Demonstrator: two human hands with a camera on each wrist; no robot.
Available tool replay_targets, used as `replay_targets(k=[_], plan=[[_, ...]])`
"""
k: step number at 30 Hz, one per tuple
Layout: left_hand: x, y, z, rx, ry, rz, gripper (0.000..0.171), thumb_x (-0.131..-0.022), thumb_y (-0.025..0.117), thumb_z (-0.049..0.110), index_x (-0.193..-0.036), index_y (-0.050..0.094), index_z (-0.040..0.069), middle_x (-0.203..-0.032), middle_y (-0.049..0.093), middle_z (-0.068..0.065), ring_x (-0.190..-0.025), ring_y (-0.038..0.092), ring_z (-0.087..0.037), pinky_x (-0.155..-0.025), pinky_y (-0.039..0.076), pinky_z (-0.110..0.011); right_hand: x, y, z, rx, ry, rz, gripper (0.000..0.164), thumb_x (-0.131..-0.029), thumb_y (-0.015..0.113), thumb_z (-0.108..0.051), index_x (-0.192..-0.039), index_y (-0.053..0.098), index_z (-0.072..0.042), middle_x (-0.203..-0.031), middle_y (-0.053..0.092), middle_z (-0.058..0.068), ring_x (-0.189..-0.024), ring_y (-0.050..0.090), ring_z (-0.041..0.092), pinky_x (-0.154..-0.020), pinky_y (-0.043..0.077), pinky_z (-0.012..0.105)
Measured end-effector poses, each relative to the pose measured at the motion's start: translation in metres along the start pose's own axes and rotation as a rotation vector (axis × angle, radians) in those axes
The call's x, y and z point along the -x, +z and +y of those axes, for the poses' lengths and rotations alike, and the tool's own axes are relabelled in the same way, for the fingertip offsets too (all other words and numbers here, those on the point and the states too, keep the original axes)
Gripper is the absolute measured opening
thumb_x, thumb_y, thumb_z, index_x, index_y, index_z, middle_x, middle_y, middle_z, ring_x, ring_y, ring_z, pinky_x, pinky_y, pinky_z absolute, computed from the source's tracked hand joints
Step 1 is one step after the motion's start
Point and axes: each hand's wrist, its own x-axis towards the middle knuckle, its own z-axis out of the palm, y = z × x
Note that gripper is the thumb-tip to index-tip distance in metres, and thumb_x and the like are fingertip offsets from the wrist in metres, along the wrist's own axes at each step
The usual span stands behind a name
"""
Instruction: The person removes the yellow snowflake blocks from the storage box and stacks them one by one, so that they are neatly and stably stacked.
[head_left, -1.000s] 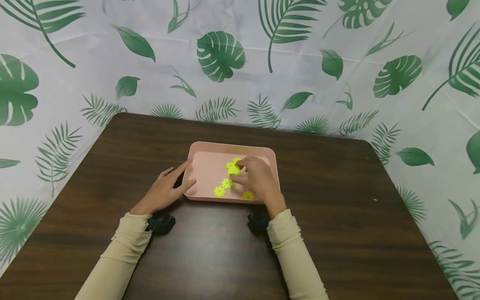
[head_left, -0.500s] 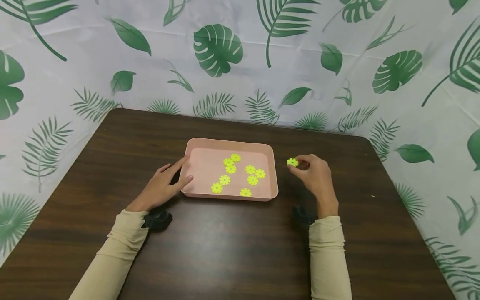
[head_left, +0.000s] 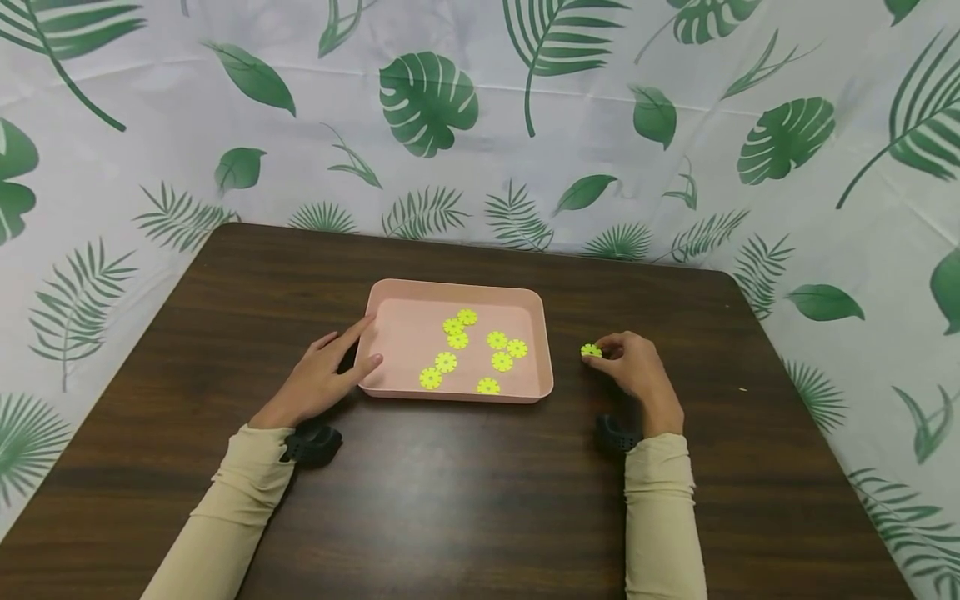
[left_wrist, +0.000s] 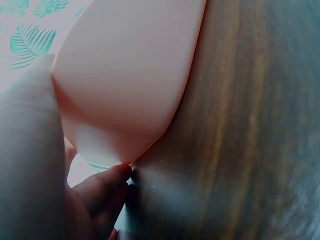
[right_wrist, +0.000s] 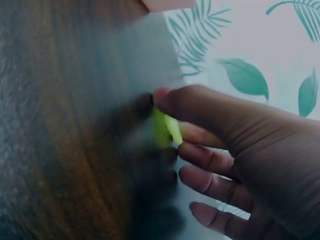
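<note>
My right hand (head_left: 637,371) pinches a yellow notched plastic disc (head_left: 591,351) between thumb and index finger, low over the table to the right of the tray. In the right wrist view that disc (right_wrist: 172,130) stands partly on edge, with the other fingers loosely bent below it. A shallow pink tray (head_left: 397,337) lies mid-table. Along its left rim rests my left hand (head_left: 309,382), thumb and index finger spread and fairly straight. Several more yellow discs lie inside the tray, among them one near its front wall (head_left: 488,386) and a trio at the right (head_left: 502,361).
The dark wooden table (head_left: 450,492) reaches back to a white cloth backdrop (head_left: 315,92) printed with green leaves. Each wrist carries a black strapped device, the left one (head_left: 313,447) close to the table.
My right hand has left the tray with one yellow disc, moved right past the rim, then come down nearer the table. My left hand has stayed at the tray's left rim.
</note>
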Motion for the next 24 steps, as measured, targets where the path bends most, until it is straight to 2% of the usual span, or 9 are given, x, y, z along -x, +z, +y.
replay_targets(k=[3, 7, 11, 14, 18, 21, 24], plan=[[0.001, -0.001, -0.001, 0.004, -0.007, -0.003, 0.075, -0.106, 0.052, 0.051, -0.168, 0.022, 0.021, -0.164, 0.035, -0.017, -0.143, 0.047, -0.038, -0.126, 0.011, -0.058, 0.000, -0.002, -0.003, 0.017, -0.007, -0.008, 0.049, -0.097, 0.075, -0.026, -0.128, 0.066, 0.010, -0.122, 0.062, 0.028, -0.108, 0.064, 0.043, -0.093, 0.055, 0.057], [0.001, -0.002, 0.000, 0.014, -0.006, -0.006, 0.075, -0.106, 0.052, 0.051, -0.168, 0.021, 0.022, -0.165, 0.035, -0.015, -0.143, 0.046, -0.037, -0.126, 0.010, -0.057, -0.001, -0.004, -0.019, 0.018, -0.063, 0.047, 0.051, -0.098, 0.074, -0.028, -0.132, 0.064, 0.010, -0.124, 0.060, 0.029, -0.112, 0.063, 0.046, -0.096, 0.053, 0.060], [0.000, -0.005, 0.001, 0.011, 0.001, 0.001, 0.075, -0.106, 0.052, 0.052, -0.167, 0.022, 0.022, -0.164, 0.037, -0.015, -0.143, 0.048, -0.036, -0.126, 0.010, -0.057, -0.009, 0.000, -0.057, -0.042, -0.152, 0.132, 0.040, -0.100, 0.071, -0.021, -0.127, 0.068, 0.008, -0.116, 0.064, 0.026, -0.105, 0.065, 0.042, -0.093, 0.055, 0.058], [0.001, -0.009, 0.000, 0.003, -0.004, 0.006, 0.075, -0.105, 0.052, 0.052, -0.167, 0.023, 0.022, -0.163, 0.037, -0.015, -0.142, 0.048, -0.036, -0.126, 0.011, -0.057, -0.018, 0.012, -0.093, -0.081, -0.236, 0.141, 0.032, -0.098, 0.073, -0.016, -0.121, 0.071, 0.007, -0.106, 0.066, 0.022, -0.097, 0.064, 0.038, -0.087, 0.056, 0.053], [0.003, -0.010, 0.001, 0.002, -0.006, 0.014, 0.075, -0.105, 0.053, 0.052, -0.167, 0.024, 0.021, -0.164, 0.036, -0.014, -0.142, 0.048, -0.037, -0.126, 0.011, -0.057, -0.029, 0.040, -0.136, -0.112, -0.329, 0.052, 0.029, -0.097, 0.074, -0.013, -0.119, 0.073, 0.005, -0.105, 0.069, 0.018, -0.093, 0.065, 0.034, -0.082, 0.058, 0.049], [0.004, -0.006, 0.002, 0.007, -0.001, 0.022, 0.074, -0.105, 0.053, 0.052, -0.167, 0.025, 0.022, -0.164, 0.036, -0.012, -0.142, 0.049, -0.036, -0.126, 0.012, -0.056, -0.036, 0.062, -0.159, -0.105, -0.338, -0.046, 0.030, -0.097, 0.074, -0.014, -0.122, 0.073, 0.003, -0.108, 0.071, 0.016, -0.093, 0.065, 0.031, -0.080, 0.059, 0.044], [0.004, -0.003, 0.002, 0.013, 0.000, 0.025, 0.075, -0.104, 0.054, 0.053, -0.167, 0.026, 0.023, -0.164, 0.037, -0.010, -0.141, 0.050, -0.034, -0.127, 0.012, -0.055, -0.039, 0.079, -0.172, -0.055, -0.308, -0.123, 0.035, -0.097, 0.074, -0.017, -0.126, 0.071, 0.002, -0.110, 0.070, 0.015, -0.093, 0.064, 0.028, -0.083, 0.059, 0.042]])
